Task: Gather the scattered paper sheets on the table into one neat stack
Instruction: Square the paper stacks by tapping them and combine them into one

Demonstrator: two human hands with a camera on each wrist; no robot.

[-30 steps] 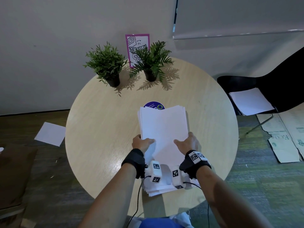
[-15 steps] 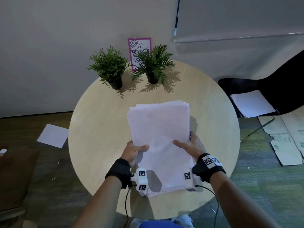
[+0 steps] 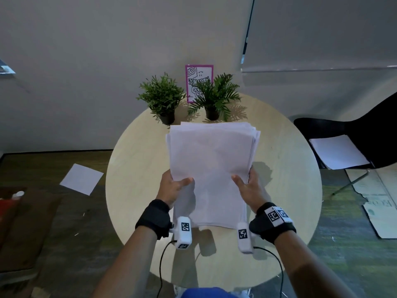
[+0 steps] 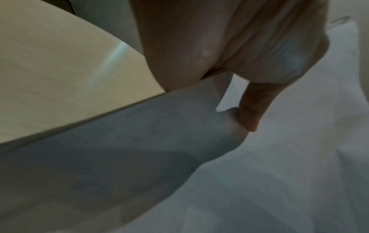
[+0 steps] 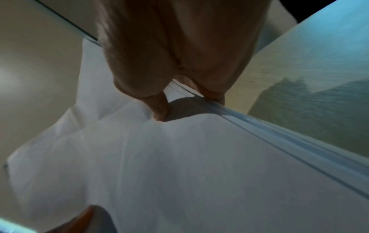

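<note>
Your right hand [image 5: 179, 55] pinches the paper stack [image 5: 179, 165] at its right edge, thumb on top, above the table [image 5: 269, 67].

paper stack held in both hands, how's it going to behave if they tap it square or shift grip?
The paper stack probably flops: it dimples under the left hand thumb. Sheets likely slide, since far edges already fan unevenly near the right hand. Probably light, as thumb-and-finger pinches at both sides hold it above the table.

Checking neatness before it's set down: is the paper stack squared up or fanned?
Fanned. The paper stack, gripped by the left hand and right hand, shows staggered sheet edges at its far right corner.
</note>
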